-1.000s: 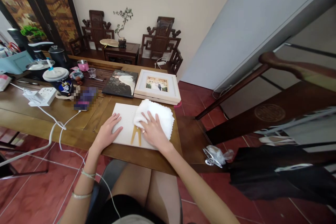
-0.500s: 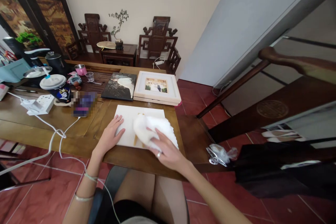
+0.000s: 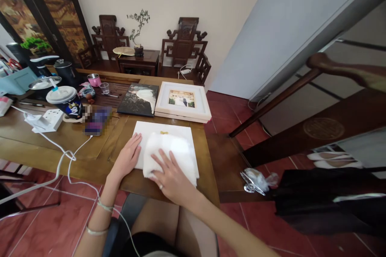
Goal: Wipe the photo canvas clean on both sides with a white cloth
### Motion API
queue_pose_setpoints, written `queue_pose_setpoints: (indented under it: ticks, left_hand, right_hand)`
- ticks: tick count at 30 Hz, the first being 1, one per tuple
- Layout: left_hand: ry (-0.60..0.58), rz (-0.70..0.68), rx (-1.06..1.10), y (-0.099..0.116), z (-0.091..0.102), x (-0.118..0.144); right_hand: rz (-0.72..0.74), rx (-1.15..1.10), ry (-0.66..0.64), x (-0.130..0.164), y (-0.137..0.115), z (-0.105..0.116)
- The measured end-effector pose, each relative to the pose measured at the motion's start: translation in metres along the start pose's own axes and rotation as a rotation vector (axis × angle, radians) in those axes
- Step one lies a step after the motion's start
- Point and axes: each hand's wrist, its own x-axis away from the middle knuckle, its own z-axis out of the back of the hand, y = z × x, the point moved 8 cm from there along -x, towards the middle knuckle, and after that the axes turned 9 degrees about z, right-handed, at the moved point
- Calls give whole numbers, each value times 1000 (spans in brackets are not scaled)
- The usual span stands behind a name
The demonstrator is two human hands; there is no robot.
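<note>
A white rectangular panel lies flat near the table's front edge. A fluffy white cloth is spread over much of its middle and right side, reaching past its front edge. A small gold-coloured piece shows on the panel just beyond the cloth. My left hand rests on the panel's left edge, its fingers stretched out. On top of the cloth lies my right hand, fingers spread and pressed down, a ring on one finger. What is under the cloth is hidden.
Behind the panel lie a white framed photo and a dark picture panel. To the left are a phone, a lidded cup and a power strip. A white cable hangs over the table's front edge.
My right hand has gone from gripping the bunched cloth to lying spread on it. The cloth has shifted left and nearer and now lies flatter. My left hand stays at the panel's edge.
</note>
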Motion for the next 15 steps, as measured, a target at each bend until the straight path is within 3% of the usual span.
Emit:
queue_pose_setpoints:
  ticks: [3, 5, 9, 11, 13, 15]
  left_hand:
    - [-26, 1, -18, 0, -1, -1]
    - [-34, 5, -19, 0, -1, -1]
    - [-36, 6, -7, -1, -1, -2]
    - [-30, 9, 13, -2, -1, -1]
    - [-2, 26, 51, -4, 0, 0]
    - [61, 47, 100, -7, 5, 1]
  right_hand:
    - [65, -50, -13, 16, -5, 8]
    - [33, -89, -76, 14, 12, 10]
    - [-97, -59, -141, -17, 64, 10]
    - [-129, -24, -145, -40, 77, 7]
    - [-139, 8, -161, -58, 73, 2]
    - [-94, 24, -187, -65, 51, -4]
